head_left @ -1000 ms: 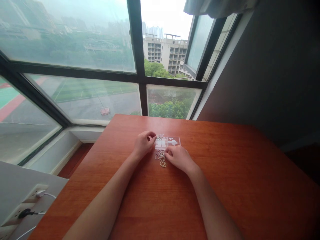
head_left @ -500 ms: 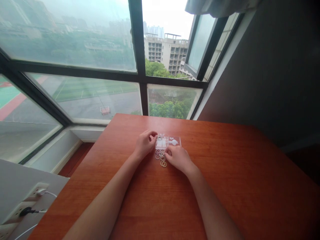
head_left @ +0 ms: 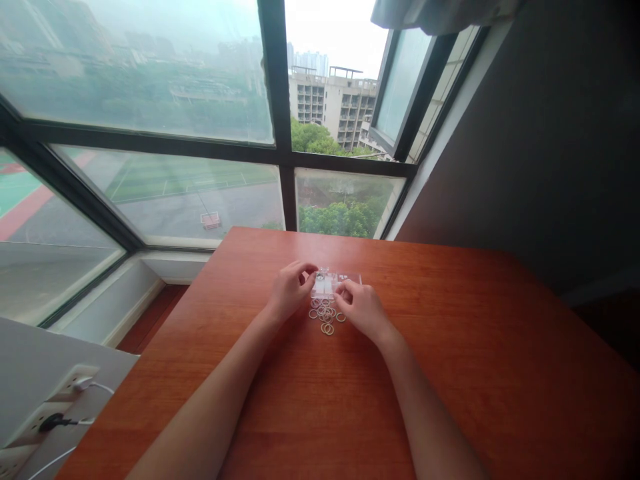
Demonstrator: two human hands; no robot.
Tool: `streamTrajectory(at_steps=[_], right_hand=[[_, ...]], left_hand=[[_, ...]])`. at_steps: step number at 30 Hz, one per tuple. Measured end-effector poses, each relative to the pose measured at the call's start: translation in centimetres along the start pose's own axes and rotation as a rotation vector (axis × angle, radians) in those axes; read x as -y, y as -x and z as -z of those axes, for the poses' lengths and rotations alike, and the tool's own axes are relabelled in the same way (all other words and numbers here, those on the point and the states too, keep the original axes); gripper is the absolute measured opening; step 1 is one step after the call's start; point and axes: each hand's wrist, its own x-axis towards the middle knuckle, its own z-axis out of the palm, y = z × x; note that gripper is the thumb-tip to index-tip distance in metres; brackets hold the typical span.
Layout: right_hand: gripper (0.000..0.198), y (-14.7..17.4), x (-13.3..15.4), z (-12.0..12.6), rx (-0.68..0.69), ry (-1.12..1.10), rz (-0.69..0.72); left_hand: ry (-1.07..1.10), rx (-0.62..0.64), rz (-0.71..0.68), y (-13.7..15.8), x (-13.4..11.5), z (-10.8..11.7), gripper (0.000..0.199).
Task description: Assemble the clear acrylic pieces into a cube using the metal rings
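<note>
A clear plastic compartment box [head_left: 324, 285] lies on the table with its transparent lid [head_left: 356, 276] folded out to the right. Several small rings [head_left: 327, 313], pale and yellowish, are spread in front of the box. My left hand [head_left: 293, 288] rests at the box's left edge, thumb and fingers curled around its far left corner, where a few small pieces show. Over the right part of the box is my right hand [head_left: 364, 305], its fingertips pinched together near the compartments. Whatever lies between those fingertips is too small to make out.
The reddish-brown wooden table [head_left: 480, 347] reaches to a window with dark frames [head_left: 200, 148]. On the left, a white wall carries sockets with plugs and cables [head_left: 55, 420]. A dark grey wall [head_left: 515, 147] rises at the right.
My right hand has moved up and right, from the rings to the box. The rings have shifted, and one now lies apart at the right. My left hand has barely moved.
</note>
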Motion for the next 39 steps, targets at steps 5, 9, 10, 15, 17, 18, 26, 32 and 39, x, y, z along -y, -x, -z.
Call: streamTrajectory(at_steps=[5,9,10,15,17,18,26,32,39], right_hand=[[0.013,-0.1,0.0,0.3,-0.152,-0.100,-0.004],[0.013,0.0,0.2,0.5,-0.223,-0.127,0.006],[0.013,0.0,0.2,0.5,-0.235,-0.128,0.008],[0.012,0.0,0.2,0.5,-0.258,-0.125,0.018],[0.012,0.0,0.2,0.4,-0.253,-0.120,0.017],[0.012,0.0,0.2,0.4,-0.252,-0.118,0.019],[0.015,-0.1,0.1,0.4,-0.222,-0.117,0.010],[0.015,-0.2,-0.2,0.7,-0.231,-0.097,0.020],[0.015,-0.2,-0.6,1.3,-0.183,-0.033,-0.013]], left_hand=[[0.074,0.067,-0.031,0.2,-1.4,-0.1,0.016],[0.166,0.119,-0.025,0.4,-2.4,-0.3,0.019],[0.181,0.137,-0.025,0.5,-2.6,-0.4,0.019],[0.217,0.192,-0.036,0.6,-3.2,-0.6,0.018],[0.200,0.188,-0.037,0.7,-3.2,-0.7,0.017],[0.187,0.185,-0.039,0.7,-3.2,-0.7,0.016],[0.065,0.142,-0.047,0.6,-2.6,-0.8,0.013],[-0.004,0.031,0.023,0.2,-1.4,-0.1,0.013],[-0.129,-0.040,0.044,-0.2,-0.1,0.5,0.013]])
